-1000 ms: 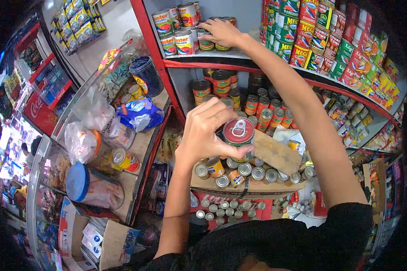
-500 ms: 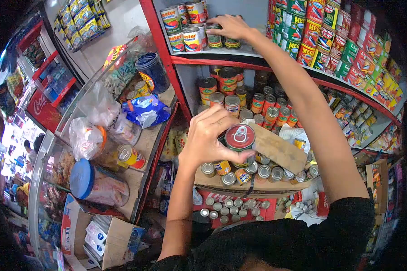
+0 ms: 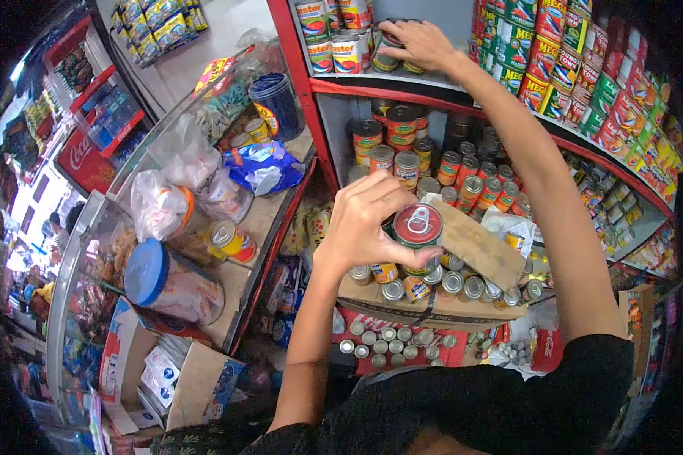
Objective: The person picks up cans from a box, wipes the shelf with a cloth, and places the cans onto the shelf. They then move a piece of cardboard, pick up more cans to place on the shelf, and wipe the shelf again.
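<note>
My left hand [image 3: 368, 224] is wrapped around the side of a can with a red pull-tab lid [image 3: 418, 225], held upright above an open carton of cans [image 3: 463, 315]. My right hand [image 3: 425, 47] reaches to the upper shelf, its thumb and fingers around the top of a dark green can [image 3: 387, 61]. Another green can stands beside that one, partly under my palm. White-and-red Master cans [image 3: 344, 53] are stacked just to the left.
Stacked sardine cans [image 3: 542, 57] fill the upper shelf's right side. A red shelf edge [image 3: 417, 92] runs above the lower shelf of cans [image 3: 463, 182]. On the left counter are a blue-lidded jar [image 3: 148, 273], plastic bags and a yellow can [image 3: 231, 241]. More cans lie below.
The view has shifted, so the shelves and counter appear further right and slightly higher. My left hand still holds the red-lidded can, and my right hand is still at the green cans.
</note>
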Tool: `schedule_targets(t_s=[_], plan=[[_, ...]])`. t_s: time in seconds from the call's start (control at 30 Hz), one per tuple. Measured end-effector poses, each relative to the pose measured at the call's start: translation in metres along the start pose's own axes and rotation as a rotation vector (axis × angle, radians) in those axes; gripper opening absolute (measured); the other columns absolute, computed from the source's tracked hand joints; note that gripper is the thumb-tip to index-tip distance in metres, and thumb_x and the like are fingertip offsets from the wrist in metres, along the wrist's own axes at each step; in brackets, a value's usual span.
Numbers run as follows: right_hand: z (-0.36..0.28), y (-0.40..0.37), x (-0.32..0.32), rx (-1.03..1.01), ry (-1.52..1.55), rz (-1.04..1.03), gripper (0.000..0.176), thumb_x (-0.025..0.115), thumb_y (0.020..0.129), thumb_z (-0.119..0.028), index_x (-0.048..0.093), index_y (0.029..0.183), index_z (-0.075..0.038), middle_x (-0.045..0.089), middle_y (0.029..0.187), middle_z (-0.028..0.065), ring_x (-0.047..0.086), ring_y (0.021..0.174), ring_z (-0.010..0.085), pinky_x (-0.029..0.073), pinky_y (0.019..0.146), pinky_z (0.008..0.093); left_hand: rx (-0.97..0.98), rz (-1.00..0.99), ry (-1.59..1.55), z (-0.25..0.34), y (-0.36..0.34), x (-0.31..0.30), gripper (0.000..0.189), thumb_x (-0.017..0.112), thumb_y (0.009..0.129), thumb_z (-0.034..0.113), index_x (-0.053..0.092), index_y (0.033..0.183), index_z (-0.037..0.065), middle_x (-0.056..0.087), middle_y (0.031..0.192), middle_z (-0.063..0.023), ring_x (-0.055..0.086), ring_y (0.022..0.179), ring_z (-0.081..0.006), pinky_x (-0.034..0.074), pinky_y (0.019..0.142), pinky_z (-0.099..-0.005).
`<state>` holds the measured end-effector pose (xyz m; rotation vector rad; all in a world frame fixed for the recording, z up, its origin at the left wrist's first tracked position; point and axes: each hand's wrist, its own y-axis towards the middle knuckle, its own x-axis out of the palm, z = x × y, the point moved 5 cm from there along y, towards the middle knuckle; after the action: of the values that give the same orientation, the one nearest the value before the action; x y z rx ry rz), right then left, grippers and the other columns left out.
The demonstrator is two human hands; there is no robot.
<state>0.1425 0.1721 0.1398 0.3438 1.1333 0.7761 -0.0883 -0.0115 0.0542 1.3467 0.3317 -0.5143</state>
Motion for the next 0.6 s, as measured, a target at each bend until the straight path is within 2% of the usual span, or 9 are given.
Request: schedule_targets(t_s=[0.13,0.2,0.23,0.37,0.43,0.47,0.53,0.57,0.6], plan=[[0.006,0.012,0.010,-0.080,-0.047,0.123,0.058,0.039,0.087,-0.056,0.043,0.125,-0.012,0.059,0.094,0.0121,0.057,0.087,0.0293,0.041,0.076,0.0429,-0.011,-0.005,-0.010,0.002,-0.002,0.002,0.044,0.082,0.047,0.033,0.061,0.071,0.003,0.056,0.068,-0.0071,0.054,0.064,-0.0229,0.046,0.059,-0.0323],[0.005,0.024,0.019,-0.101,-0.143,0.014,0.057,0.039,0.087,-0.055,0.044,0.122,-0.011,0.060,0.094,0.0128,0.059,0.084,0.0297,0.040,0.079,0.0431,-0.003,0.013,-0.021,0.003,-0.002,0.001,0.044,0.081,0.048,0.036,0.060,0.068,0.003,0.053,0.066,-0.0065,0.053,0.064,-0.0232,0.045,0.059,-0.0336],[0.004,0.028,0.020,-0.104,-0.130,0.047,0.055,0.040,0.087,-0.055,0.045,0.119,-0.011,0.061,0.091,0.0143,0.059,0.082,0.0303,0.038,0.082,0.0437,-0.015,0.010,-0.025,0.003,-0.003,0.001,0.044,0.081,0.048,0.035,0.060,0.069,0.003,0.053,0.066,-0.0065,0.053,0.064,-0.0233,0.045,0.059,-0.0336],[-0.004,0.029,0.006,-0.118,-0.132,-0.027,0.058,0.040,0.086,-0.057,0.044,0.118,-0.010,0.062,0.092,0.0160,0.059,0.084,0.0308,0.041,0.077,0.0413,-0.037,-0.004,-0.055,-0.001,-0.005,0.004,0.044,0.081,0.048,0.035,0.060,0.069,0.003,0.053,0.066,-0.0067,0.053,0.064,-0.0238,0.045,0.060,-0.0337],[-0.008,0.022,-0.025,0.026,-0.059,-0.119,0.051,0.049,0.086,-0.049,0.047,0.116,-0.007,0.062,0.092,0.0162,0.061,0.082,0.0265,0.044,0.073,0.0361,-0.053,-0.032,-0.060,-0.003,-0.007,0.010,0.044,0.081,0.047,0.035,0.060,0.068,0.003,0.054,0.067,-0.0069,0.053,0.065,-0.0235,0.045,0.060,-0.0335],[-0.009,0.015,-0.045,0.029,-0.060,-0.135,0.051,0.049,0.086,-0.049,0.047,0.116,-0.007,0.062,0.092,0.0162,0.061,0.082,0.0265,0.044,0.073,0.0361,-0.058,-0.034,-0.075,-0.001,-0.005,0.014,0.044,0.081,0.047,0.035,0.060,0.068,0.003,0.054,0.067,-0.0069,0.053,0.065,-0.0235,0.045,0.060,-0.0335],[-0.006,0.001,-0.084,0.120,0.158,-0.005,0.039,0.058,0.083,-0.034,0.051,0.110,-0.006,0.061,0.082,0.0164,0.060,0.072,0.0289,0.045,0.058,0.0374,-0.048,-0.032,-0.082,0.004,-0.002,0.019,0.044,0.081,0.047,0.035,0.061,0.069,0.003,0.054,0.067,-0.0066,0.053,0.065,-0.0228,0.045,0.060,-0.0332],[0.000,-0.012,-0.092,0.051,0.195,0.238,0.046,0.053,0.083,-0.046,0.052,0.103,-0.005,0.059,0.082,0.0173,0.059,0.074,0.0322,0.045,0.063,0.0388,-0.054,-0.053,-0.100,0.006,0.000,0.024,0.045,0.081,0.047,0.035,0.061,0.070,0.003,0.054,0.067,-0.0064,0.053,0.065,-0.0227,0.045,0.060,-0.0331],[0.000,-0.025,-0.101,0.068,0.189,0.232,0.046,0.053,0.083,-0.046,0.052,0.103,-0.005,0.059,0.082,0.0173,0.059,0.074,0.0322,0.045,0.063,0.0388,-0.048,-0.065,-0.114,0.010,0.003,0.029,0.045,0.081,0.047,0.035,0.061,0.070,0.003,0.054,0.067,-0.0064,0.053,0.065,-0.0227,0.045,0.060,-0.0331]])
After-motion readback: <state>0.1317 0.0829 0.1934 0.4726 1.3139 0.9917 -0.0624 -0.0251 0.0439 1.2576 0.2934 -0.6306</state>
